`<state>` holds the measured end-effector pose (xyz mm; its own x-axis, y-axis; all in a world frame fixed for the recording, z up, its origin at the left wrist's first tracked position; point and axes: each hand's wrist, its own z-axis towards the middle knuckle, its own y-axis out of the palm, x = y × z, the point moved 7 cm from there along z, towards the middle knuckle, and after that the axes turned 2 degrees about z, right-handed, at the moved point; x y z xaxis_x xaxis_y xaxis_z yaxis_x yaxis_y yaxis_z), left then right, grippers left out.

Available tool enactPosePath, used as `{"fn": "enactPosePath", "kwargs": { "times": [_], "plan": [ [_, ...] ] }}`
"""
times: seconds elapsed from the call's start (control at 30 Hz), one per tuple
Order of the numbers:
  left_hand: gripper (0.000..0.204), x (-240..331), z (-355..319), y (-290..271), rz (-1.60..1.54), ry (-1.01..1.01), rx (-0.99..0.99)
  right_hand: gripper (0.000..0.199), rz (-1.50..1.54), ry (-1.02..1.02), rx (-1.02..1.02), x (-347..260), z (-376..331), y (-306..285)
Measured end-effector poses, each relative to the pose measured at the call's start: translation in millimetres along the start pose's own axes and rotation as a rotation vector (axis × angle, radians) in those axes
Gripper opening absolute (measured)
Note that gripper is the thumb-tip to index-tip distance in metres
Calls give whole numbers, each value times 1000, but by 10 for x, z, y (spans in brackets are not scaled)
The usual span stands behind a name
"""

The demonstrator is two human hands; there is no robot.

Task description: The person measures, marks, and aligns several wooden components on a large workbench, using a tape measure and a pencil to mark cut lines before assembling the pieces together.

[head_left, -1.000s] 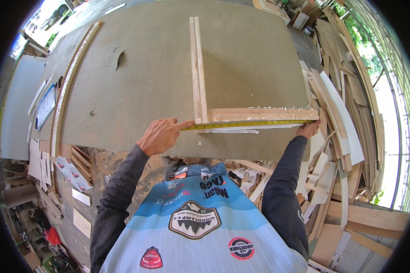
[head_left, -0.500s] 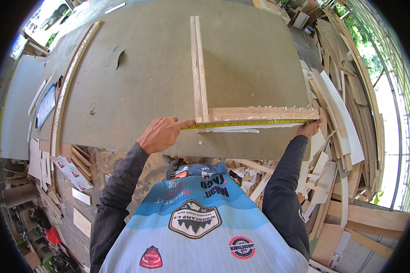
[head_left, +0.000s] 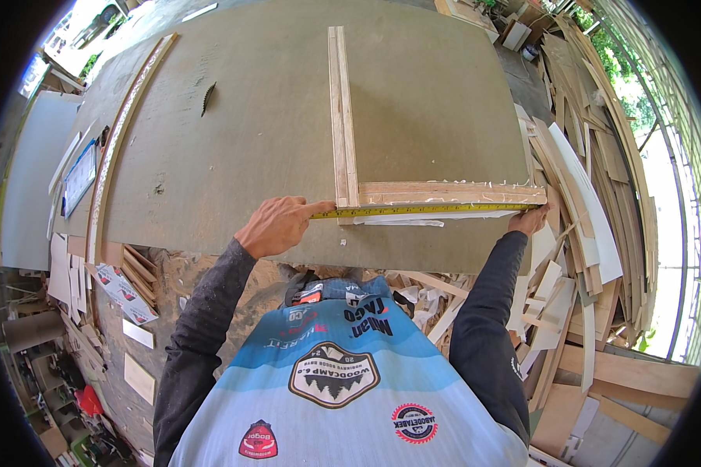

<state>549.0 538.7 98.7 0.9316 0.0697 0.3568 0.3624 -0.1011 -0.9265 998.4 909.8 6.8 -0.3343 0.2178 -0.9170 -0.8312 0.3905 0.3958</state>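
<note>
At about nine o'clock from the frame's corner, the left hand (head_left: 276, 226) pinches the near end of a yellow tape measure (head_left: 428, 209) against the grey table (head_left: 234, 148), fingers closed narrowly on the blade. The tape runs from there toward three o'clock, lying along the near edge of the L-shaped wooden frame (head_left: 350, 179), whose long strip points to twelve o'clock. At the three o'clock end the right hand (head_left: 528, 221) holds the tape's far end at the table's edge, just beside stacked wood offcuts (head_left: 576, 233).
</note>
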Motion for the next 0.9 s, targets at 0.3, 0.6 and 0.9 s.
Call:
{"fn": "enactPosePath", "kwargs": {
  "times": [0.3, 0.6, 0.9],
  "plan": [
    [49, -2, -1, 5, -1, 2, -1, 70, 19, -3, 27, -3, -2, -4],
    [48, 5, 4, -6, -1, 5, 4, 68, 7, 9, 44, 4, 3, -9],
    [47, -6, 13, 5, -15, -10, -19, 67, -1, -10, 47, 0, 5, -18]
  ]
}}
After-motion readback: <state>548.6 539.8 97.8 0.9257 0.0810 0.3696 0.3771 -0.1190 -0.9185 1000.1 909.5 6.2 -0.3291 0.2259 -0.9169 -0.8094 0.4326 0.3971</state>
